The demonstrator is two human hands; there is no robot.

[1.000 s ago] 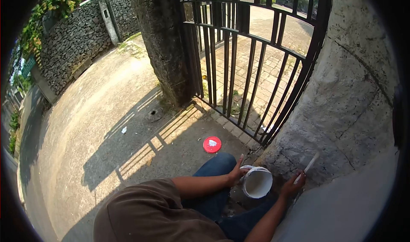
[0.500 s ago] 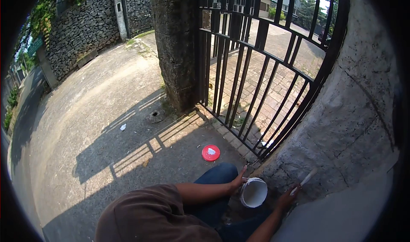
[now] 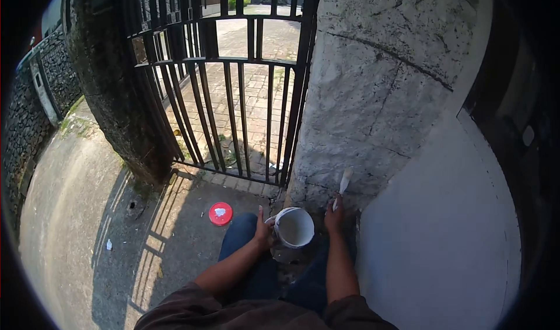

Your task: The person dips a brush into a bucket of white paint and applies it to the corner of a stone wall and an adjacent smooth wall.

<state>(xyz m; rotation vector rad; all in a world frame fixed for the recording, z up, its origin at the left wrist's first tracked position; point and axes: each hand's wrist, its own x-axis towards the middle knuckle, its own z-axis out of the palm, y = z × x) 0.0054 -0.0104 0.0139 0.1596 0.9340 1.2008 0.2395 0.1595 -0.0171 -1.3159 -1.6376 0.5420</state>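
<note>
My left hand [image 3: 263,233] grips the left side of a small white bucket [image 3: 301,227], its thumb pointing up beside the rim. The bucket tilts so its mouth faces me, and pale residue coats the inside. My right hand [image 3: 334,218] is closed around the handle of a paintbrush [image 3: 345,182]. The pale bristles point up and overlap the lower part of the rough, cracked white wall [image 3: 356,114]. Both hands are above my bent legs in blue jeans.
A red lid [image 3: 220,214] with a white blob on it lies on the concrete to the left. Ahead stands a black metal gate [image 3: 233,108] beside a dark stone pillar [image 3: 111,91]. A smooth pale surface [image 3: 431,231] rises at the right.
My view has turned right, so gate, lid and bucket appear further left. My left hand still holds the bucket and my right hand the paintbrush, whose bristles now point more upright.
</note>
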